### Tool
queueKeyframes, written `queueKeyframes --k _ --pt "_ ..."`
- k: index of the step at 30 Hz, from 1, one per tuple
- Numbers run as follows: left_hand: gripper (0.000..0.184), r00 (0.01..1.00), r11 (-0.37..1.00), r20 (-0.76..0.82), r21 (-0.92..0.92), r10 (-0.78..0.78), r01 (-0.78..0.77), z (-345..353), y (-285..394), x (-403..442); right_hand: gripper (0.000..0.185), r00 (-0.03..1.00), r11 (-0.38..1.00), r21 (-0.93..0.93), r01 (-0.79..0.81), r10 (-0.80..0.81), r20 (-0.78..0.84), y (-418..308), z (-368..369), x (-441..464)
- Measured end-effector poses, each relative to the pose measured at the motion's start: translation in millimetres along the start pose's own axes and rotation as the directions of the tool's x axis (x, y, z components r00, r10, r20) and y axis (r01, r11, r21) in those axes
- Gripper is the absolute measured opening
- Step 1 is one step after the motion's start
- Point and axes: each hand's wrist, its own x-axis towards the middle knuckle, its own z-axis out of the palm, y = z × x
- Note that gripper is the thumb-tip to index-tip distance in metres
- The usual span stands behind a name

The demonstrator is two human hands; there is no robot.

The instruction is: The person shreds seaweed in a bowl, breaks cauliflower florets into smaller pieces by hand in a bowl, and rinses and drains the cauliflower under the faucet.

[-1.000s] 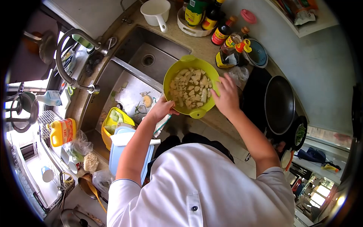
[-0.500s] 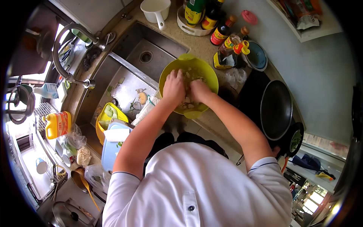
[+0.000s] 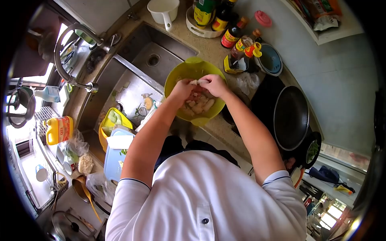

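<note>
A yellow-green bowl [image 3: 173,72] stands at the counter's edge, beside the sink. In it lie several pale, wet food pieces [image 3: 199,107], whose kind I cannot make out. My left hand [image 3: 182,90] and my right hand [image 3: 215,85] meet over the bowl. Between their fingertips they pinch one whitish food piece [image 3: 198,82], an end in each hand. The fingers of both hands are closed, and those of the left are partly hidden behind its back.
Left of the bowl is a double sink [image 3: 148,46] with scraps and a faucet [image 3: 60,60]. A yellow container [image 3: 105,134] and a blue lid [image 3: 116,162] sit nearer me. Sauce bottles [image 3: 231,36] stand behind; a black wok [image 3: 291,118] is at right.
Both hands have risen from inside the bowl and come together, now holding a whitish piece between them. More of the bowl's contents shows. The whole view has shifted slightly.
</note>
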Motion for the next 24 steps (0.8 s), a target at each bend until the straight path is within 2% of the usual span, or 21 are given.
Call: queueKeyframes --k 2,3,4,5,6,7,8,9,10,11,12,13,14,15,16,17,18,19,20,24 --pt "0.026 0.972 0.966 -0.106 -0.177 -0.210 0.190 -2 6 1 0.018 0.997 0.994 -0.082 -0.069 0.065 -0.051 0 2 0" --pt "0.019 0.956 0.937 -0.125 -0.267 -0.267 0.226 -7 -2 8 0.017 0.988 0.980 -0.153 -0.130 0.116 -0.099 0 4 1" --pt "0.019 0.956 0.935 -0.121 -0.273 -0.269 0.229 -12 -14 21 0.019 0.976 0.957 -0.219 -0.192 0.162 -0.148 3 8 3" --pt "0.022 0.938 0.931 -0.220 -0.309 -0.269 0.195 -16 -27 33 0.019 0.975 0.955 -0.222 -0.198 0.168 -0.146 6 15 3" --pt "0.024 0.910 0.928 -0.317 -0.339 -0.268 0.156 -16 -28 34 0.021 0.985 0.906 -0.403 -0.126 0.067 -0.157 8 21 5" --pt "0.024 0.910 0.927 -0.316 -0.341 -0.268 0.155 -13 -32 34 0.022 0.988 0.819 -0.571 -0.055 -0.038 -0.149 9 25 8" --pt "0.026 0.893 0.993 -0.437 0.093 0.109 -0.076 -6 -40 30 0.022 0.988 0.817 -0.573 -0.056 -0.037 -0.149 11 27 11" --pt "0.028 0.787 0.816 -0.380 0.519 0.486 -0.254 -1 -41 27 0.021 0.979 0.802 -0.591 -0.091 -0.036 -0.200 6 28 12" --pt "0.028 0.792 0.820 -0.377 0.514 0.480 -0.253 1 -33 22 0.020 0.967 0.785 -0.605 -0.134 -0.029 -0.252 2 29 9" --pt "0.033 0.902 0.926 -0.369 0.369 0.223 -0.078 1 -21 20 0.020 0.967 0.782 -0.608 -0.142 -0.023 -0.254 -3 30 5" --pt "0.039 0.948 0.967 -0.317 0.228 -0.039 0.116 0 -11 20 0.021 0.976 0.848 -0.514 -0.125 0.013 -0.215 -11 30 3" --pt "0.030 0.916 0.980 -0.388 0.119 -0.103 0.160 0 -7 21 0.022 0.985 0.903 -0.416 -0.108 0.041 -0.168 -28 28 0" --pt "0.030 0.915 0.983 -0.389 0.105 -0.102 0.154 -3 -5 20 0.019 0.992 0.964 -0.242 -0.107 0.087 -0.089 -44 15 -7" --pt "0.026 0.946 0.995 -0.311 0.007 -0.094 0.101 -8 0 14 0.019 0.987 0.987 0.010 -0.159 0.159 0.015 -49 4 -8" --pt "0.023 0.970 0.994 -0.228 -0.092 -0.080 0.061 -10 6 3 0.020 0.969 0.937 0.259 -0.236 0.208 0.131 -56 -4 -11" --pt "0.022 0.991 0.979 -0.121 -0.200 -0.060 0.035 -13 13 -6 0.020 0.968 0.938 0.252 -0.240 0.213 0.130 -63 -12 -16" --pt "0.022 0.991 0.977 -0.118 -0.209 -0.060 0.034 -13 20 -16 0.021 0.961 0.888 0.379 -0.260 0.201 0.190 -78 -18 -23" --pt "0.024 0.999 0.936 -0.019 -0.352 -0.037 0.027 -13 25 -24 0.023 0.951 0.819 0.497 -0.286 0.181 0.249 -91 -21 -29" --pt "0.026 0.997 0.873 0.074 -0.486 0.005 0.031 -14 28 -28 0.023 0.950 0.824 0.488 -0.289 0.184 0.251 -100 -22 -32" --pt "0.026 0.986 0.844 0.150 -0.536 0.078 0.014 -18 25 -36 0.026 0.951 0.788 0.542 -0.292 0.180 0.251 -109 -24 -38"
